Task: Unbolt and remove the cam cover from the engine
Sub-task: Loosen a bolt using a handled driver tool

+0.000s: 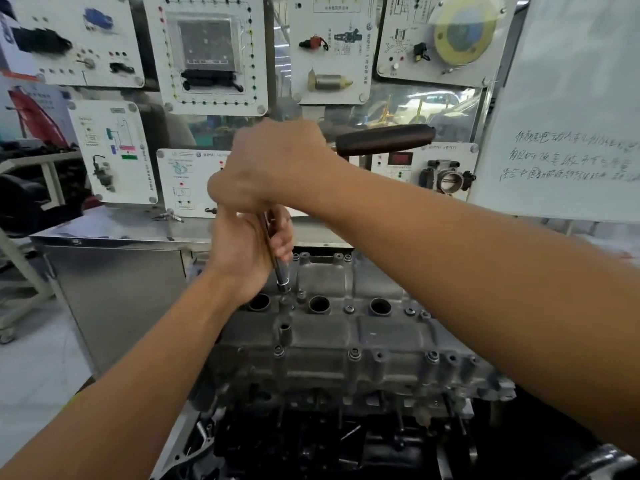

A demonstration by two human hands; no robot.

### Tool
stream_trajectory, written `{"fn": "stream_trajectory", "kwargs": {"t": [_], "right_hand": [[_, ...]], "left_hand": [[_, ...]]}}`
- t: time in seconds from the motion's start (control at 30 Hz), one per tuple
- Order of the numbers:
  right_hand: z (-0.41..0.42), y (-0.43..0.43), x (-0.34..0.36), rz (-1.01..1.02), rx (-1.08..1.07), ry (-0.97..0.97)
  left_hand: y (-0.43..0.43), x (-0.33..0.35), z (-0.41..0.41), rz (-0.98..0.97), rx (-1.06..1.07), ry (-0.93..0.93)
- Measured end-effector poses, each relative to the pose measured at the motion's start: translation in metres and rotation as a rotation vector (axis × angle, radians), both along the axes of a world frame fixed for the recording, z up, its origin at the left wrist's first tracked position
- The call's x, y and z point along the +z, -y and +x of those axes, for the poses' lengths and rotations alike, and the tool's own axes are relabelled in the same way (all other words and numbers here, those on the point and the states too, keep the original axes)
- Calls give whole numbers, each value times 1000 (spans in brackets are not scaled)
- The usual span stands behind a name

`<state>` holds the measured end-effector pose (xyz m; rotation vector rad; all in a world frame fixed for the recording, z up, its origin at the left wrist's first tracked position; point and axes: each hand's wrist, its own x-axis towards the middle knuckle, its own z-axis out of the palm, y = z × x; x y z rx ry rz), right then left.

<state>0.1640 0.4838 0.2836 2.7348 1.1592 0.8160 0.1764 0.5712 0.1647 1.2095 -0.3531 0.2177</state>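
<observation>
Cam cover (346,336) sits on the engine (311,441), centre to lower-centre of frame: grey casting, three open plug wells (318,303) across its top. Bolts (354,354) along the near edge look to be in place, so this reads as the unbolting step, with lift-off not yet close.

Socket (284,287) is down at a boss between the two left wells; can't tell if it's fully seated on a bolt head. Extension bar (275,258) rises from it, leaning slightly left.

Left hand (247,252) has fingers curled round the bar, steadying it. Right hand (273,164) is closed over the head of the ratchet (384,139) at the top of the bar, with the handle pointing toward upper right.

Next move, my read: hold the bar square to the bolt, swing the handle to crack it loose, then work round the rest before lifting. Socket could slip off if the bar leans.

Behind: training boards (207,53) across the upper frame, whiteboard (571,98) at right.
</observation>
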Motion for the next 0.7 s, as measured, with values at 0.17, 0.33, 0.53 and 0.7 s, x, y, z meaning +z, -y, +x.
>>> {"fn": "stream_trajectory", "kwargs": {"t": [0.17, 0.33, 0.53, 0.7], "right_hand": [[24, -5, -7, 149, -79, 10], [41, 20, -3, 136, 60, -57], [32, 24, -14, 63, 387, 71], [32, 28, -12, 45, 336, 60]], "left_hand": [[-13, 17, 9, -97, -77, 12], [-32, 22, 16, 365, 65, 29], [-32, 8, 11, 541, 166, 200], [-40, 12, 0, 1025, -205, 163]]}}
